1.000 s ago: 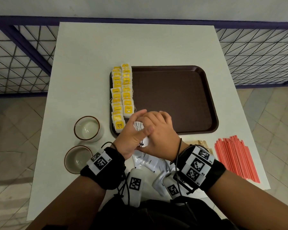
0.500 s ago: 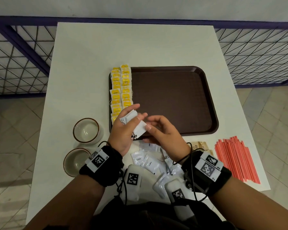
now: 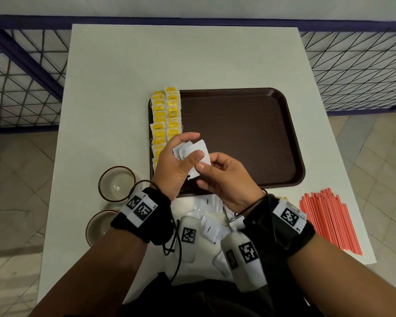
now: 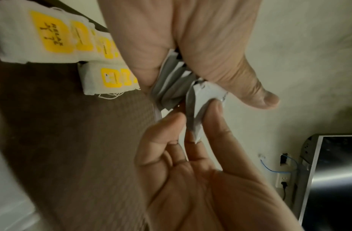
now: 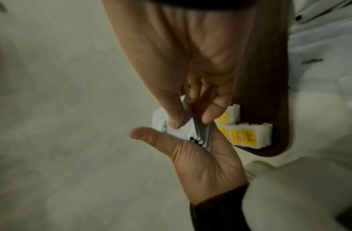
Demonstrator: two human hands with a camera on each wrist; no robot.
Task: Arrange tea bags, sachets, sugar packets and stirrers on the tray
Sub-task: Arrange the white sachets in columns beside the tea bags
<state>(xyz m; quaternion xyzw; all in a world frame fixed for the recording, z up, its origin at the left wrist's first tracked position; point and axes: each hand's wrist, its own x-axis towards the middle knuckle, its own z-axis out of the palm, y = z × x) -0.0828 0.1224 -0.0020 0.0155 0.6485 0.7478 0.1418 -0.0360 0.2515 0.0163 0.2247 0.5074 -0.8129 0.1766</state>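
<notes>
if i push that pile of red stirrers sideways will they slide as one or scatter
Probably scatter. The red stirrers lie as a loose fan of thin separate sticks on the smooth white table, with nothing binding them. They look light and narrow, so some would likely roll or skew rather than move together.

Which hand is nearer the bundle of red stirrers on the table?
Right. The right hand is between the left hand and the stirrers; the left hand is farther, by the tea bags.
</notes>
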